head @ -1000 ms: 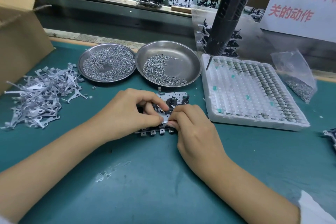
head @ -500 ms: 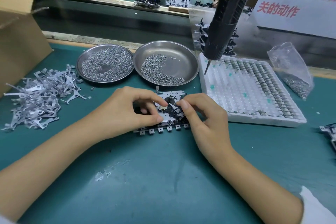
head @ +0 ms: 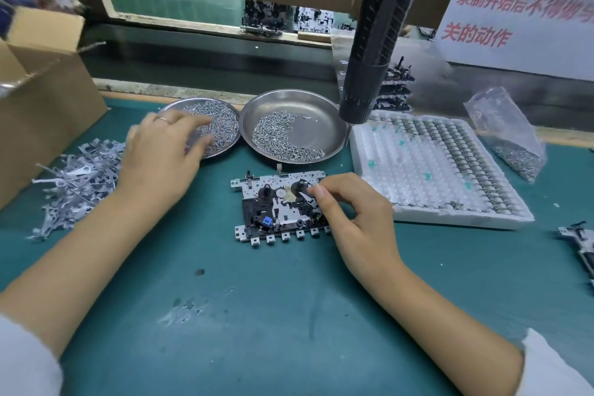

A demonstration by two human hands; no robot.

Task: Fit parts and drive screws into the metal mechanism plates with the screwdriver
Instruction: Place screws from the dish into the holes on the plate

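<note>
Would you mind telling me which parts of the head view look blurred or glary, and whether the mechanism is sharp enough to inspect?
In the head view, the left hand over the left dish is motion-blurred; the right dish shows soft glare; the mechanism plate under the right hand is fairly sharp; wide-angle distortion bends the edges, and the near sleeves are soft.

The left hand (head: 160,151) is motion-blurred over the left screw dish (head: 221,125), so whether its fingertips touch or hold a screw cannot be told. The right hand (head: 350,206) hides the mechanism plate's (head: 276,206) right end. The hanging screwdriver (head: 376,42) runs off the top edge; another mechanism (head: 578,244) is cut by the right edge.
</note>
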